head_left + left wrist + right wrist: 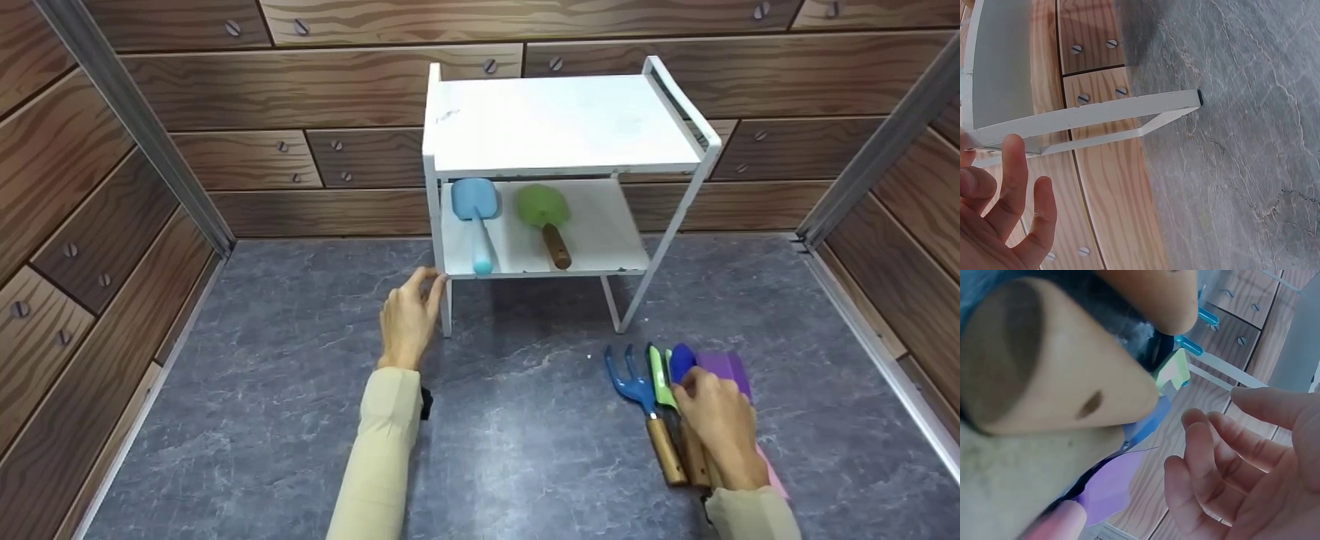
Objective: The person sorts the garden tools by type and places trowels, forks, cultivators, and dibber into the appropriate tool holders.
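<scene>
My left hand (405,322) pinches the front left leg of a white two-tier rack (517,127), just at the lower shelf's corner. In the left wrist view its fingertips meet the white leg (1100,112). My right hand (716,420) hovers over a row of garden tools, fingers loosely bent around empty space in the right wrist view. Beneath and beside it lie a blue hand fork (637,391) with a wooden handle, a slim green-bladed tool (660,379), a dark blue blade (681,360) and a purple shovel (724,365). The hand hides parts of them.
On the lower shelf lie a light blue scoop (474,199) and a green trowel (543,206) with a wooden handle. Wood-patterned walls (322,82) with metal corner posts surround the grey marbled floor (285,360).
</scene>
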`<state>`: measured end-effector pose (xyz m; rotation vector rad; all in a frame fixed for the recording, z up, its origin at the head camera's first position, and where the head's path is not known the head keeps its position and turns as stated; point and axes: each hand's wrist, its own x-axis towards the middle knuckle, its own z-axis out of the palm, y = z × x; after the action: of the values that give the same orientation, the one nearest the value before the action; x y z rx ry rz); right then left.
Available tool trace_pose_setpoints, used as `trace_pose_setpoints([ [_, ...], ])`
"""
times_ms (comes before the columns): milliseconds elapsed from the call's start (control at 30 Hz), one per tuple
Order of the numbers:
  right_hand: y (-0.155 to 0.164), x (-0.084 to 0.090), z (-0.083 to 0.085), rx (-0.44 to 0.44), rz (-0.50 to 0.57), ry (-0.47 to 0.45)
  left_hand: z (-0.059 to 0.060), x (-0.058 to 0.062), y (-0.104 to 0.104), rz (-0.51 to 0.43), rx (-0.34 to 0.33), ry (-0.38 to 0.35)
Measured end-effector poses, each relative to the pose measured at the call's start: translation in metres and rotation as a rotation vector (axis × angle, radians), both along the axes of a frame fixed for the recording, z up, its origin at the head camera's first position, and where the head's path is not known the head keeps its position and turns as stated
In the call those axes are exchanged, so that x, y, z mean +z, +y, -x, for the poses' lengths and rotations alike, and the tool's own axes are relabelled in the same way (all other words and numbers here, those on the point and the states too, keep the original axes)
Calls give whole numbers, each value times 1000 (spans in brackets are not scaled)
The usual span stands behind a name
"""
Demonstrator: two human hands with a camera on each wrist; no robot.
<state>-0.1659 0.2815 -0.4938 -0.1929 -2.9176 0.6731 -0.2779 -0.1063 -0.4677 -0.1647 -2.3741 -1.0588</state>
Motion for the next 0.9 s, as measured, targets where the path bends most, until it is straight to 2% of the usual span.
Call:
trace_pose_setpoints([
  [200, 3, -1, -1, 4, -14, -20, 0, 1, -1, 0, 6, 14],
  [567, 8, -4, -4, -3, -45, -45, -1, 1, 1, -9, 4, -5],
  [900, 11, -4, -7, -7, -69, -136, 0, 0, 0, -7, 11, -21],
])
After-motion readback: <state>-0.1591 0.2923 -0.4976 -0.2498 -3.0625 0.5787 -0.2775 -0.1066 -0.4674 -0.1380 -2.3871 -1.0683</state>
